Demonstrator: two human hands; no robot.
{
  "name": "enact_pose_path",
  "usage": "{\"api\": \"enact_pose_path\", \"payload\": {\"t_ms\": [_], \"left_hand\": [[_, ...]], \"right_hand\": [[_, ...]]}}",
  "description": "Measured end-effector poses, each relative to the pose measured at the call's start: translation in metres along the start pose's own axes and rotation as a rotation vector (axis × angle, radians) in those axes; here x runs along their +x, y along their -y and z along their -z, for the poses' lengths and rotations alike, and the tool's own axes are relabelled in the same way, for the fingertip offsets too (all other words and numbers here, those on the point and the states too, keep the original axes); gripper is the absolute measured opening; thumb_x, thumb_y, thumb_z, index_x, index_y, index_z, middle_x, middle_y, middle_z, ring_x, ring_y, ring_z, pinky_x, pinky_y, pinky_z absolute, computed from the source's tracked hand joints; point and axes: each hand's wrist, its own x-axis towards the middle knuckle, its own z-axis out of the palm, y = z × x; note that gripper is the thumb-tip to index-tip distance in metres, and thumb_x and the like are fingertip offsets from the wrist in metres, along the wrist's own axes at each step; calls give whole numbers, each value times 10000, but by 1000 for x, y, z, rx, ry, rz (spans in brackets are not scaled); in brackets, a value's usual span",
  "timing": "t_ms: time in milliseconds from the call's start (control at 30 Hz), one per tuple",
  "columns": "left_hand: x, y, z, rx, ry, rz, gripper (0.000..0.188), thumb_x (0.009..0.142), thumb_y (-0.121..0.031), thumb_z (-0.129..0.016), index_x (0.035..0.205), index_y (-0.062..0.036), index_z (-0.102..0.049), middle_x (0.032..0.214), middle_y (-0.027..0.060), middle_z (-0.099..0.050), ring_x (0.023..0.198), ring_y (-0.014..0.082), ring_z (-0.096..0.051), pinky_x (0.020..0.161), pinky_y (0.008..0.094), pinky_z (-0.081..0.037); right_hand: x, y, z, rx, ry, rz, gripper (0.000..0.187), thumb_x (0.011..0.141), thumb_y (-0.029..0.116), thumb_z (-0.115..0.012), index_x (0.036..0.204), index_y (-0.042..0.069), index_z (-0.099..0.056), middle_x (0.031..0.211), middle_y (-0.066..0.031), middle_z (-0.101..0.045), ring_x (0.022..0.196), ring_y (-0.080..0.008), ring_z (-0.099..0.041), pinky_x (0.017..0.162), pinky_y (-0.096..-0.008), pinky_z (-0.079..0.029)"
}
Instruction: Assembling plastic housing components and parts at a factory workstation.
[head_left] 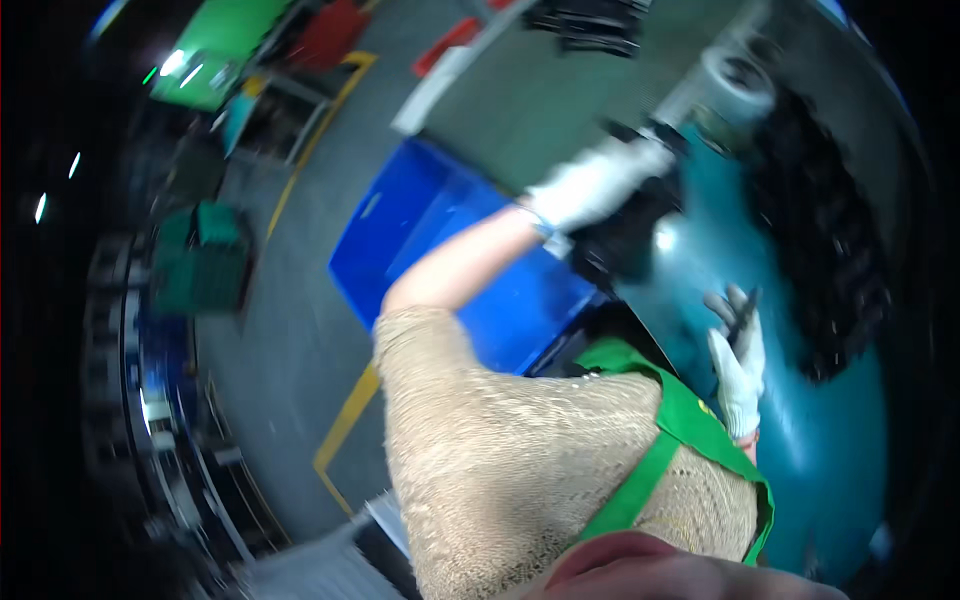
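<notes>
My left hand (pixel 598 185), in a white glove and blurred by motion, reaches out over the edge of the blue-green table. Its fingers close on a black part (pixel 668 136), whose exact shape is smeared. Beneath that hand lie more dark parts (pixel 630 232). Nearer to me, my right hand (pixel 740 375), also gloved in white, hovers above the tabletop (pixel 720 235). Between its thumb and fingers is a slim dark pen-like tool (pixel 744 318), too blurred to name more exactly.
A big blue bin (pixel 385 220) stands against the table's left side. Along the right of the table stretches a heap of black parts (pixel 825 240). Toward the far end sits a white round container (pixel 738 82). A green crate (pixel 200 258) is on the floor at left.
</notes>
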Motion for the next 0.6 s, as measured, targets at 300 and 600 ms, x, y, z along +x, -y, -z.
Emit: {"api": "enact_pose_path", "payload": {"t_ms": [300, 600], "left_hand": [[-51, -58, -137, -343, 106, 93, 917, 921, -735, -565, 1268, 112, -515, 1143, 247, -662, 1087, 308, -661, 951, 400, -508], [-24, -58, -122, -212, 20, -198, 631, 900, -509, -671, 1305, -25, -647, 1308, 190, -617, 1274, 338, -566, 1095, 401, -424]], "right_hand": [[-26, -34, 25, -55, -207, 315, 690, 958, -3, -606, 1581, 13, -310, 1498, -151, -479, 1282, -227, -521, 1142, -364, -389], [-66, -42, 89, 314, -411, -108, 583, 980, 12, -600, 1529, 69, -413, 1324, -108, -587, 815, -89, -607, 582, -202, -432]]}}
